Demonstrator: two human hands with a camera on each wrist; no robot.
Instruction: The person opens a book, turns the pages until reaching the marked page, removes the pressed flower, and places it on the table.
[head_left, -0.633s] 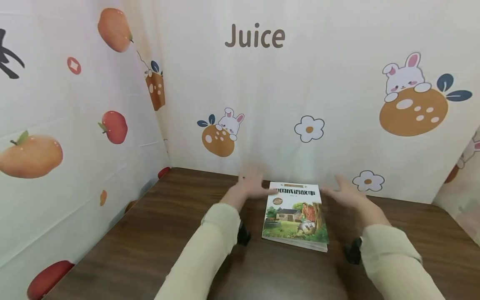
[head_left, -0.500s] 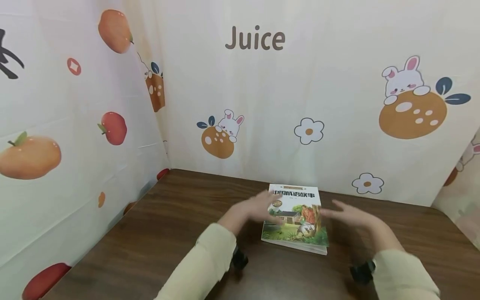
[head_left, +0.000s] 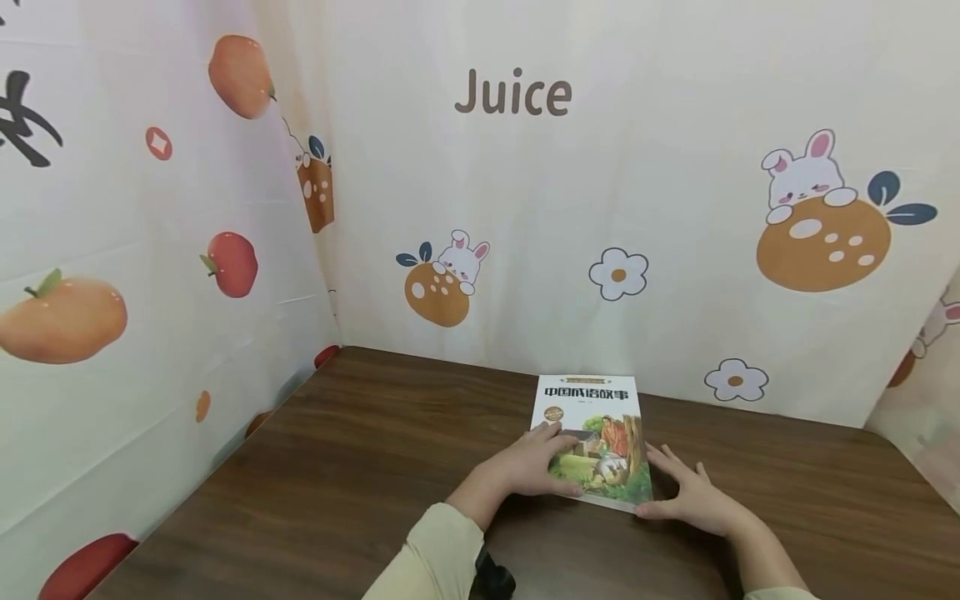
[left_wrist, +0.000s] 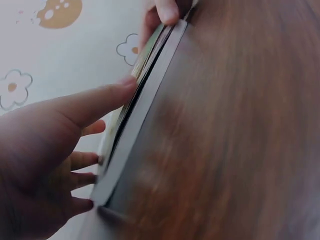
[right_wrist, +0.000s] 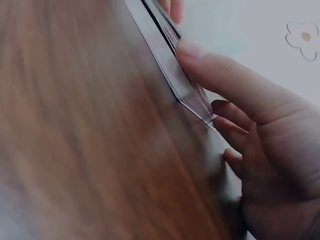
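A paperback book point(head_left: 596, 442) with a farmyard picture and Chinese title lies flat on the dark wood table. My left hand point(head_left: 531, 460) reaches over its left side, fingers spread over the cover's edge and thumb by the near edge. In the left wrist view the left thumb point(left_wrist: 107, 100) touches the book's near edge point(left_wrist: 137, 122), where the pages part slightly. At the near right corner is my right hand point(head_left: 693, 496), fingers spread along the right side. The right wrist view shows the right thumb point(right_wrist: 215, 65) against that corner and the other fingertips close to the side.
The brown wood table point(head_left: 375, 433) runs back to a printed cloth wall point(head_left: 555, 192) just behind the book. Another printed cloth point(head_left: 165, 333) hangs along the left edge. A black wrist device point(head_left: 493, 577) sits at the left sleeve.
Both hands have come down and nearer to me, from above the book's far part to its two sides, and now touch it. The book stays in place. The view has tilted slightly up.
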